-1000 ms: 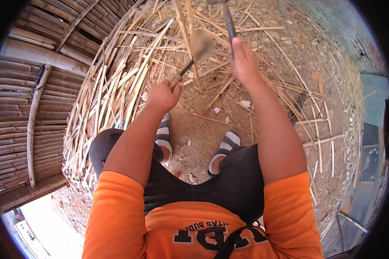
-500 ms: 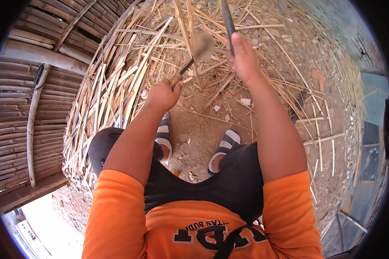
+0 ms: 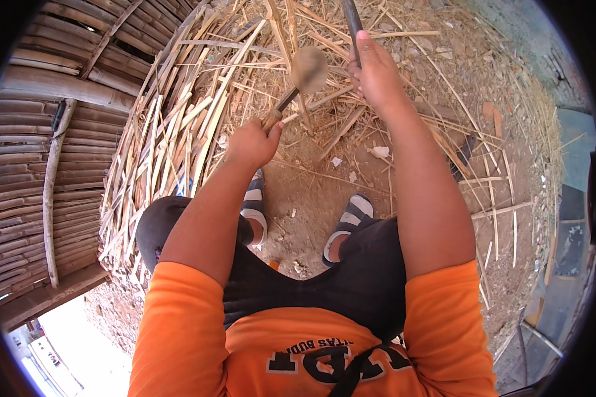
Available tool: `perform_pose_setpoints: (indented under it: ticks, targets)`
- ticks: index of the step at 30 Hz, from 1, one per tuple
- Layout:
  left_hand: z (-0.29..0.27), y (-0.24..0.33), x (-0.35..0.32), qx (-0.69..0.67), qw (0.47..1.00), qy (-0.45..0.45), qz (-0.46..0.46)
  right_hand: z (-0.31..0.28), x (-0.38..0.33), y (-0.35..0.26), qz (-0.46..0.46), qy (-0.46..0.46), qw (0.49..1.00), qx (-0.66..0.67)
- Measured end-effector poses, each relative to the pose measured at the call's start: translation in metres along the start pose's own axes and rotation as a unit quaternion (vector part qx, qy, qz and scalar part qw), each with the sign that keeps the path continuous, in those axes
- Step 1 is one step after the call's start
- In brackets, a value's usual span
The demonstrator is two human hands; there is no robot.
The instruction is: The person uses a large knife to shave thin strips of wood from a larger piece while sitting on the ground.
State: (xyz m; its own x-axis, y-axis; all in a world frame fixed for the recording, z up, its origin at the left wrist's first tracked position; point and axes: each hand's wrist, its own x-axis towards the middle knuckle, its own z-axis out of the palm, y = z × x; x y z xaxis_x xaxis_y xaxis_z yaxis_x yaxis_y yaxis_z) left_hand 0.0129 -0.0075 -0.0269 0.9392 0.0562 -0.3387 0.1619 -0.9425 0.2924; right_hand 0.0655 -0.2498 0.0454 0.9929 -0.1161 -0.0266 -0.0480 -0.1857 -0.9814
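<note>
Blade tool (image 3: pixel 288 100): wooden handle in the left hand (image 3: pixel 253 143), dark blade pointing far and right beyond the fingers (image 3: pixel 276 130).
Dark shaft (image 3: pixel 351 16): in the right hand (image 3: pixel 379 79), extending far past the thumb and out of view.
Left grip: fingers clamped around the wooden handle.
Right grip: fingers wrapped around the shaft, thumb along it.
Split bamboo piece (image 3: pixel 279 33): on the far side, between the two hands; a round blur hides whether the blade touches it.
Bamboo strips (image 3: pixel 198 112): heaped at left, more scattered at right.
Ground: brown earth (image 3: pixel 298 192) near, between the striped sandals (image 3: pixel 356 206).
</note>
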Motion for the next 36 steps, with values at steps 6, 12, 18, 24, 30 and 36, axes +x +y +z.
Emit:
perform_pose_setpoints:
  ticks: [6,12,18,24,30,36]
  targets:
    - [0.003,-0.004,-0.002,-0.020,0.999,0.016,0.035,0.011,-0.025,0.096,0.116,-0.143,0.922,-0.340]
    - [0.018,-0.016,0.003,-0.015,0.998,0.057,0.038,-0.009,-0.007,0.105,0.187,-0.017,0.963,-0.195]
    - [0.012,-0.021,0.011,-0.096,0.994,-0.015,-0.053,-0.047,0.001,0.170,0.314,0.119,0.907,-0.256]
    - [0.010,-0.012,0.001,-0.367,0.915,-0.100,-0.135,-0.017,-0.014,0.111,0.072,0.145,0.870,-0.466]
    - [0.012,0.015,-0.009,-0.403,0.880,-0.238,-0.075,0.043,-0.050,0.048,0.309,-0.256,0.914,-0.068]
    - [0.010,0.038,-0.031,-0.233,0.940,-0.241,0.067,0.052,-0.091,0.040,0.331,-0.227,0.916,0.012]
